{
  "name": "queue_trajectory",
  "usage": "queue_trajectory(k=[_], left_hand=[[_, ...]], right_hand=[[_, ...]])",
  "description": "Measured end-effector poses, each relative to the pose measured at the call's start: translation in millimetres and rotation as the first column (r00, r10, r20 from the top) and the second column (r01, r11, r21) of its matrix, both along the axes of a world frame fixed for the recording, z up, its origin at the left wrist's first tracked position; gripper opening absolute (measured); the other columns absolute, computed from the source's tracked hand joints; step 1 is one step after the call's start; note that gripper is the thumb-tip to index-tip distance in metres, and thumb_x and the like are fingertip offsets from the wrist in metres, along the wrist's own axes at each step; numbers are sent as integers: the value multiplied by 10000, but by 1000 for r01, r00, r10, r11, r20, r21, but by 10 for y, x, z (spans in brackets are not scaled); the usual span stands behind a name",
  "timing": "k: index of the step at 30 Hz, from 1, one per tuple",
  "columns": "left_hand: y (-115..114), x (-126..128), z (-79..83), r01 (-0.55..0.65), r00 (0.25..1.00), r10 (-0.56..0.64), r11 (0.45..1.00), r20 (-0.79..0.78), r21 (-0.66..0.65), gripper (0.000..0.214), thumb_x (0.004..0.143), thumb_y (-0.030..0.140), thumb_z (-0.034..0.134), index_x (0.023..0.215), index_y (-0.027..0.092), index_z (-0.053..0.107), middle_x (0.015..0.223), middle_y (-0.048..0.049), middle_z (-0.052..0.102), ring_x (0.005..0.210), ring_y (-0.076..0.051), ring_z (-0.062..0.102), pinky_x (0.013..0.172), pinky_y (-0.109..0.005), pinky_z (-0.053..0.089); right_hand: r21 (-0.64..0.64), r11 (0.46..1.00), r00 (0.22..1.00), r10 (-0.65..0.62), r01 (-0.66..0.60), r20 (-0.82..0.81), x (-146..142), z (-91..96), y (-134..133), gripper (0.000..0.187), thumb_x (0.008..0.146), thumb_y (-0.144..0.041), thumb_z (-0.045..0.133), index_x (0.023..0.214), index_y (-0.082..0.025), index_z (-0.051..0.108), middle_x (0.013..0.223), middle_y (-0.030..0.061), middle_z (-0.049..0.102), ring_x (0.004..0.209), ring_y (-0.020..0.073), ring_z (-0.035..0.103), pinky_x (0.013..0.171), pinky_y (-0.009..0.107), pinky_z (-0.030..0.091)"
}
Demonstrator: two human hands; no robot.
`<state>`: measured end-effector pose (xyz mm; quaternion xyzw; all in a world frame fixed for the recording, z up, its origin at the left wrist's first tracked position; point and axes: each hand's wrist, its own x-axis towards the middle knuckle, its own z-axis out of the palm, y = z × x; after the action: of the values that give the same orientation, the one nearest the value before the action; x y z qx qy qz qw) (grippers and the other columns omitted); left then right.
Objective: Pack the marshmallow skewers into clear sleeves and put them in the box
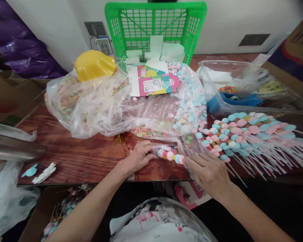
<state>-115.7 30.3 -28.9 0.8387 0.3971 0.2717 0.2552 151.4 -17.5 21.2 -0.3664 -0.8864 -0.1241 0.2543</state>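
A marshmallow skewer [176, 158] in pink, blue, white and yellow lies level between my hands, just above the table's front edge. My right hand [209, 173] is closed round its right end, and the stick there is hidden by the fingers. At the other end my left hand [140, 157] pinches a small printed clear bag [164, 148]. The skewer's left tip is at the bag's mouth; how far it sits inside I cannot tell. Right of my right hand lies a pile of similar marshmallow skewers [237, 134], their white sticks pointing toward the lower right.
Behind my hands spreads a large clear bag of loose marshmallows [189, 101], with printed cards [156, 82] on top. A yellow bowl [94, 65] rests on bagged ring candies [70, 101]. Farther back are a green basket [154, 16] and a clear tub [217, 104]. A box of skewers [63, 208] stands below.
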Motion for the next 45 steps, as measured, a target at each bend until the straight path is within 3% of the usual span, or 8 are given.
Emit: queue_trajectory(k=[2,7,13,19,24,29,38,45], left_hand=[[-6,-8,-9,-10,1000,10,998,-5,67,47,826,183,608,798,147,614,800,-41,574,792,-164,531,715,-281,424],[-13,30,106,69,996,-51,967,-79,246,355,812,128,535,1166,132,555,1167,-147,564,1097,-262,489,956,-444,375],[-130,227,342,147,982,-155,986,-107,-76,305,886,420,552,1048,162,553,957,-72,626,847,-186,568,749,-289,425],[-242,423,417,167,976,-195,957,-99,-238,297,840,448,614,898,163,555,820,-20,601,743,-157,540,661,-251,393],[-315,440,454,117,983,-152,952,-106,-281,464,783,377,697,1176,206,519,1055,-57,644,935,-210,594,818,-315,446],[-392,437,403,120,968,-175,953,-182,-277,680,786,209,671,1387,217,352,1344,-132,533,1165,-266,546,971,-413,427],[-390,500,388,136,974,-177,957,-143,-257,726,810,214,642,1436,207,274,1289,-147,582,1142,-278,577,939,-422,457],[-412,582,600,309,949,-307,850,75,-428,766,741,192,724,1411,261,359,1352,-95,535,1211,-251,518,1031,-390,391]], right_hand=[[-44,998,997,33,-36,-67,19,-33,50,205,864,-59,462,904,-149,642,754,47,674,672,152,560,640,295,386],[-91,991,968,72,-96,-240,102,-27,80,245,845,-28,488,985,-176,623,809,45,696,757,154,623,651,275,445],[64,995,980,85,-75,-181,47,87,-32,244,848,-43,463,983,-161,628,746,46,681,708,151,610,657,290,426],[62,993,990,108,-102,-90,47,204,-96,233,872,-46,423,912,-131,637,663,26,627,629,137,531,609,286,353],[5,1000,998,11,-10,-57,217,221,-72,263,874,-52,392,853,-159,631,657,17,598,580,135,477,580,284,310],[-57,998,1000,10,-9,26,306,153,-127,231,848,-38,427,879,-163,618,658,8,576,586,146,483,594,299,298],[-101,994,998,-27,32,56,283,195,-303,225,772,4,436,736,-189,545,602,1,531,531,151,469,573,322,282],[66,998,999,12,-15,47,209,279,-341,167,903,-121,471,853,-148,629,623,5,548,582,146,479,582,320,281]])
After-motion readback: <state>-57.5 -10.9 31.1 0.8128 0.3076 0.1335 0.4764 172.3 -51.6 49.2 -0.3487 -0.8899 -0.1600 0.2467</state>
